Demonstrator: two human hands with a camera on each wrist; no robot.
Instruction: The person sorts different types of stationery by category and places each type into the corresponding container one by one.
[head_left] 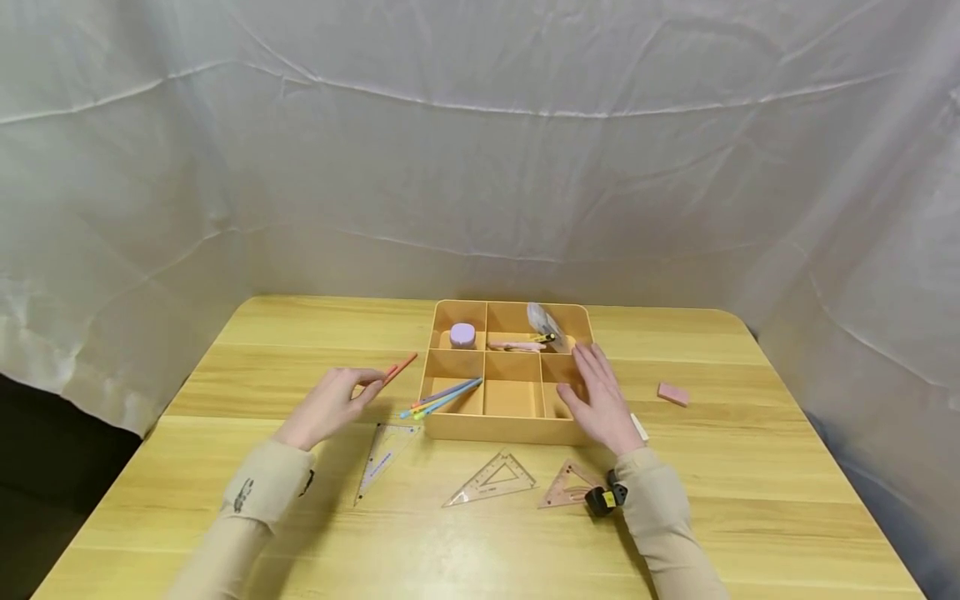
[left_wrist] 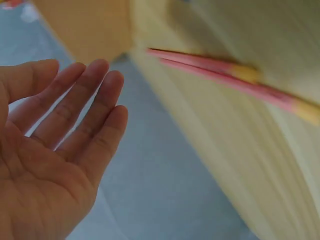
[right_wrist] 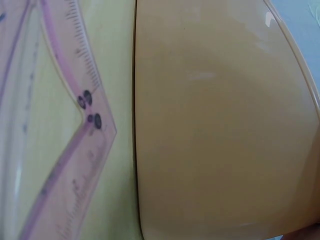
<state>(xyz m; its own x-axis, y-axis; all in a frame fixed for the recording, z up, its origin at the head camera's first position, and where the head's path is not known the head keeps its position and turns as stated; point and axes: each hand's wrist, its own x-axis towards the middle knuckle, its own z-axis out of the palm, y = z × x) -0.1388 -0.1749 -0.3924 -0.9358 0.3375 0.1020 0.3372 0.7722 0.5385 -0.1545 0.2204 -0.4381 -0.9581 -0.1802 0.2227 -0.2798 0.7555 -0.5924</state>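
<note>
My left hand (head_left: 337,402) is just left of two slim red pens (head_left: 400,369) on the table. In the left wrist view its fingers are loosely bent, and the pink-and-orange pens lie apart from them. A tan divided organizer box (head_left: 498,430) stands in the middle. My right hand (head_left: 602,398) rests at its right side, fingers extended along the wall and thumb over the front right compartment. Several coloured pens (head_left: 447,398) lean in the front left compartment, ends over the front rim. The right wrist view shows the box wall (right_wrist: 225,120) beside a pink set square (right_wrist: 92,112).
A lilac round-cornered item (head_left: 462,335) and a clear-wrapped item (head_left: 543,321) are in the back compartments. Before the box lie a clear set square (head_left: 375,458) and another triangle (head_left: 487,487). A pink eraser (head_left: 673,394) and a white piece (head_left: 640,427) lie right of it.
</note>
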